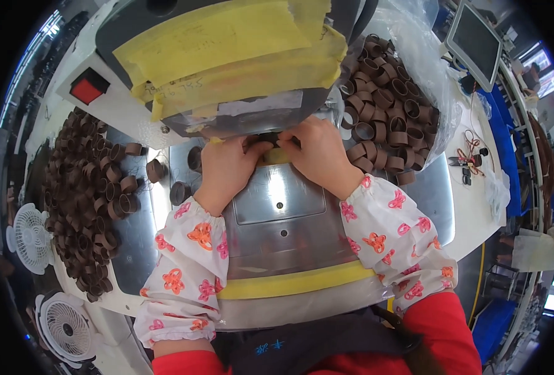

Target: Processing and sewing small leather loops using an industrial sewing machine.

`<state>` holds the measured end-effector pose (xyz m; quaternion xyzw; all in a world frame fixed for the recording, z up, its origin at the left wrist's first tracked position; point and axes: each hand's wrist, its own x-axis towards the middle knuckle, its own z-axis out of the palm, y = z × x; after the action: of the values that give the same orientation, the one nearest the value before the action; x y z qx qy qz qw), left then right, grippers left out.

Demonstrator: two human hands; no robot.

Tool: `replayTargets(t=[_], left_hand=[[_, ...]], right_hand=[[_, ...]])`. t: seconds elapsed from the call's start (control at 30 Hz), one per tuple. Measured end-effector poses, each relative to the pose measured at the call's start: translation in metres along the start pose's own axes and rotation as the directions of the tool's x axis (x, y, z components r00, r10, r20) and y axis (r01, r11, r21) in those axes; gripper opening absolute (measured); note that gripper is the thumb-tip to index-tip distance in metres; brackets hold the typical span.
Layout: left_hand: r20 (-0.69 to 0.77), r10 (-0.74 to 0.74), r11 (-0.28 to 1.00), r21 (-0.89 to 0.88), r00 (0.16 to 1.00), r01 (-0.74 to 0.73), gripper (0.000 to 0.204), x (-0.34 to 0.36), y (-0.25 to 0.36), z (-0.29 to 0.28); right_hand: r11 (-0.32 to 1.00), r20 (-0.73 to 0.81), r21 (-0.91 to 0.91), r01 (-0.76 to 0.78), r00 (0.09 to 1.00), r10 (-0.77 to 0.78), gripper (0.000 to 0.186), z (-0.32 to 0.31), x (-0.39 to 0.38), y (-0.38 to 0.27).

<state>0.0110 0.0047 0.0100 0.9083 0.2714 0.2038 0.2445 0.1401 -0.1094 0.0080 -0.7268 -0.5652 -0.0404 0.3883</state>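
Note:
My left hand and my right hand meet under the head of a machine, thumbs and fingers pinched close together. Between the fingertips shows a dark bit of something, mostly hidden by the fingers and the machine's head; I cannot make out what it is. Just below the fingertips is a small yellow patch on the shiny metal plate. Beside my left wrist lie loose dark brown loops, such as this loop, with a second loop standing farther back.
A large heap of brown loops covers the left side. Another heap lies in a clear plastic bag at the right. Yellow tape crosses the near edge. Small wired parts, a screen and white fans stand around.

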Motion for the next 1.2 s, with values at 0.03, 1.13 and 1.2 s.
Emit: replayTargets(t=[0.03,1.13,1.2], left_hand=[[0.015,-0.018,1.000,0.003,1.000,0.017,0.029,0.000,0.000,0.001],[0.082,0.230,0.970,-0.101,0.970,-0.221,0.018,-0.012,-0.003,-0.015],[0.039,0.194,0.975,-0.115,0.980,-0.189,0.015,-0.011,-0.004,-0.017]], right_hand=[[1.000,-0.005,0.004,-0.006,1.000,0.006,0.002,0.000,-0.001,0.001],[0.876,0.298,0.481,-0.035,0.946,-0.126,0.012,-0.019,-0.030,-0.037],[0.884,0.355,0.446,-0.137,0.934,-0.034,0.012,-0.021,-0.021,-0.024]])
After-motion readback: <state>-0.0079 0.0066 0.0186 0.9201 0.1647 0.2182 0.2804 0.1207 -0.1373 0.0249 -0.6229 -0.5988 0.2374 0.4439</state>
